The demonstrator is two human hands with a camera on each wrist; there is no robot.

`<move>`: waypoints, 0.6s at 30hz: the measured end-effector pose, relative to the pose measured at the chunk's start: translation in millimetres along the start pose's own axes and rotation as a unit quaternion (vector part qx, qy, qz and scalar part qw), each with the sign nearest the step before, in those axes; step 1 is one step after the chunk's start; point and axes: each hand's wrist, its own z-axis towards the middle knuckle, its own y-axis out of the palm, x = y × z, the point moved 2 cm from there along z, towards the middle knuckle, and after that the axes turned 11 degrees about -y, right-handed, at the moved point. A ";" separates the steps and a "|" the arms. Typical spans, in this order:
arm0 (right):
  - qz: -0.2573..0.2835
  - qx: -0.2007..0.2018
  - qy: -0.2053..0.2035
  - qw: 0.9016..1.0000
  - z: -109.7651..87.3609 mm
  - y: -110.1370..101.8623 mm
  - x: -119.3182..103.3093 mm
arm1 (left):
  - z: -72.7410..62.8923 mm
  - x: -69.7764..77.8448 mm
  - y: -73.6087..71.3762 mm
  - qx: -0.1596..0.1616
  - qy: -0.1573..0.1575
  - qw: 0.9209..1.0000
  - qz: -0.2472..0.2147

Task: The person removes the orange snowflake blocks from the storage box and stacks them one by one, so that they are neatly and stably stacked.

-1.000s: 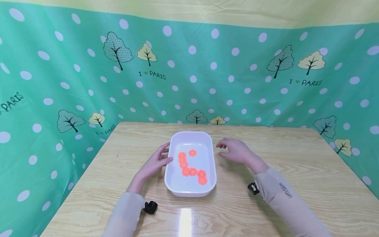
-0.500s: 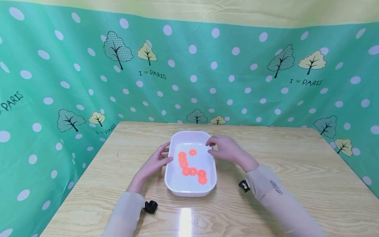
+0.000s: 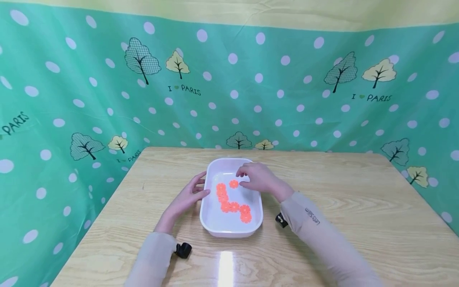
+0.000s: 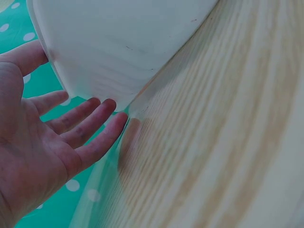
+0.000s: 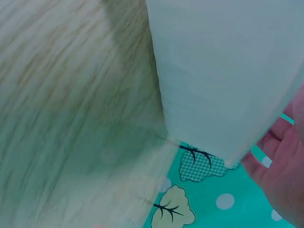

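A white plastic basin [image 3: 231, 234] holds several small orange discs with notched, flower-like edges. Most of the orange discs [image 3: 226, 206] lie in a bent row; one single disc [image 3: 234, 183] lies apart near the far end. My left hand [image 3: 186, 198] rests against the basin's left wall, thumb at the rim and fingers spread, as the left wrist view shows on that hand [image 4: 61, 128]. Over the right rim reaches my right hand [image 3: 259, 178], fingers loosely bent with nothing visible between them, thumb and fingertips just right of the single disc. In the right wrist view the basin wall [image 5: 223, 71] hides its fingertips.
The basin stands on a light wooden table [image 3: 340, 191]. Behind the table hangs a green curtain [image 3: 229, 79] with white dots and tree prints. Black wrist cameras sit under both sleeves, the left camera [image 3: 184, 250] close to the tabletop.
My right hand has moved left from beside the basin, across its right rim, to the single disc. The left hand and the orange discs have stayed in place.
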 end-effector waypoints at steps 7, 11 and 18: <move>-0.008 -0.038 0.012 0.999 12.1 13.0 1.7 | 1.0 -2.8 1.3 0.007 -0.006 1.000 -0.003; -0.009 -0.063 0.022 0.998 17.2 18.6 0.7 | 2.6 -2.4 1.2 0.002 -0.002 1.000 -0.004; -0.032 -0.078 0.031 0.996 24.0 23.6 0.0 | -12.0 16.8 -0.6 -0.017 -0.005 1.000 -0.005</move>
